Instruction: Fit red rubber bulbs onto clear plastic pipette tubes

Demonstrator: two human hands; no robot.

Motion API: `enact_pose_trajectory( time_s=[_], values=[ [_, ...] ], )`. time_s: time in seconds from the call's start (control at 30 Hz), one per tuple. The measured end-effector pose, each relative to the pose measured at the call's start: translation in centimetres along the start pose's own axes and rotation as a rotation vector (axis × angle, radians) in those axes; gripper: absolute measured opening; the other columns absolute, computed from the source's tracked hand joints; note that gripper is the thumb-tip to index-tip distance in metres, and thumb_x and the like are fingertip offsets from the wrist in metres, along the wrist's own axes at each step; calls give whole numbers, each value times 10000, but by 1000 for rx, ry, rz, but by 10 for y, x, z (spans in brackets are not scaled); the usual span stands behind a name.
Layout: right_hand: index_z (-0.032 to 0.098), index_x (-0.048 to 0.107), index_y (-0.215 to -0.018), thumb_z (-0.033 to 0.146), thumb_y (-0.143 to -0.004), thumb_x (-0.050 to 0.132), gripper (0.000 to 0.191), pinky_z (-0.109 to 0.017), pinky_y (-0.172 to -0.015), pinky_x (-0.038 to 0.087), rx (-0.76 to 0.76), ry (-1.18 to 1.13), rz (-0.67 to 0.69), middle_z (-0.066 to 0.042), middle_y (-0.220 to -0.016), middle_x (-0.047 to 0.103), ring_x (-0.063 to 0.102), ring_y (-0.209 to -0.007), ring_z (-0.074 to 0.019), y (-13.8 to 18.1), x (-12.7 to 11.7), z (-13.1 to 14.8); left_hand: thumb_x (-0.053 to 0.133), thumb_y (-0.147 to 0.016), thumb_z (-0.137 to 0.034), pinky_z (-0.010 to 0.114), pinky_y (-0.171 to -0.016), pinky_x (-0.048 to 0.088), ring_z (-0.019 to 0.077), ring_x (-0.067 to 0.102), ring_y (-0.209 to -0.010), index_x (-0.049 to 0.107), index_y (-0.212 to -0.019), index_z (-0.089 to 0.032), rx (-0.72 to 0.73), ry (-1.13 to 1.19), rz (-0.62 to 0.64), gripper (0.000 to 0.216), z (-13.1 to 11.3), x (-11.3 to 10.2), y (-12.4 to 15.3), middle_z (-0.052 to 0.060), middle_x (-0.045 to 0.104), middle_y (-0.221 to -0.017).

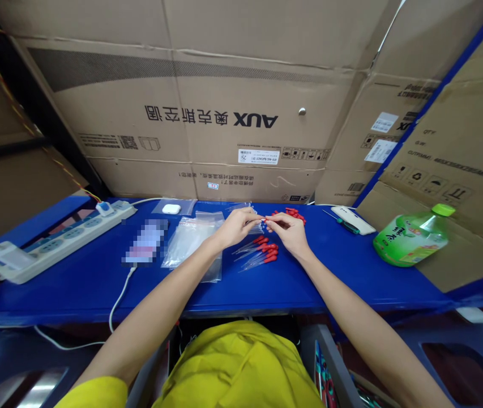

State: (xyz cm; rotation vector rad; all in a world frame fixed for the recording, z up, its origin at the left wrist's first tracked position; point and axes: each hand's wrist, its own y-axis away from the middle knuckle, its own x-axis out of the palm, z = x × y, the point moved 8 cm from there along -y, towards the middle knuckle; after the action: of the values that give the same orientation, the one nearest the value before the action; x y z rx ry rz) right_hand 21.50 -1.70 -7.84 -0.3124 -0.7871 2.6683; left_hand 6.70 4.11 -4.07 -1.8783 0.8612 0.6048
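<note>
Several red-capped droppers look finished at six o'clock from our left hand and right hand, which together pinch one small red piece, while we have loose caps left at two and bare tubes at ten.

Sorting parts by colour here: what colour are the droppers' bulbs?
Red; the bulbs show best in the head view.

Your camera sits on your head, facing forward and down. It looks over your shirt at the bottom edge, along your forearms, to the bench across the middle, near enough to catch your left hand and right hand close to centre; cardboard fills the top.
</note>
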Motion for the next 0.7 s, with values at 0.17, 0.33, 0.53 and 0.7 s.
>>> enact_pose_trajectory(
  time_s=[0.17,0.33,0.53,0.7],
  values=[
    [227,811,-929,381,-901,750,168,-361,-731,586,-163,196,31,-61,-869,772,715,-754,-204,2,-1,18,518,-1052,-266,291,-753,448,180,598,-816,775,-1157,-186,30,-140,36,289,-5,1,2,65,631,-874],
    [235,809,-941,324,-934,713,132,-386,-833,580,-282,338,37,-72,-942,788,732,-870,-225,4,0,38,474,-1069,-296,299,-766,456,194,600,-868,774,-1161,-208,57,-231,-5,326,-10,0,3,76,627,-915],
    [228,793,-1020,413,-849,797,252,-370,-778,627,-26,71,-50,-62,-940,785,744,-798,-215,1,-5,18,497,-1066,-388,307,-802,487,182,631,-863,772,-1196,-196,39,-77,-93,360,-9,-10,1,71,670,-934],
    [220,789,-890,455,-788,841,262,-370,-735,633,39,-23,-63,-43,-831,778,731,-705,-208,1,-4,18,432,-1088,-403,324,-846,492,191,641,-912,786,-1148,-194,48,-12,-90,415,-16,-13,0,79,692,-954]
  ],
)
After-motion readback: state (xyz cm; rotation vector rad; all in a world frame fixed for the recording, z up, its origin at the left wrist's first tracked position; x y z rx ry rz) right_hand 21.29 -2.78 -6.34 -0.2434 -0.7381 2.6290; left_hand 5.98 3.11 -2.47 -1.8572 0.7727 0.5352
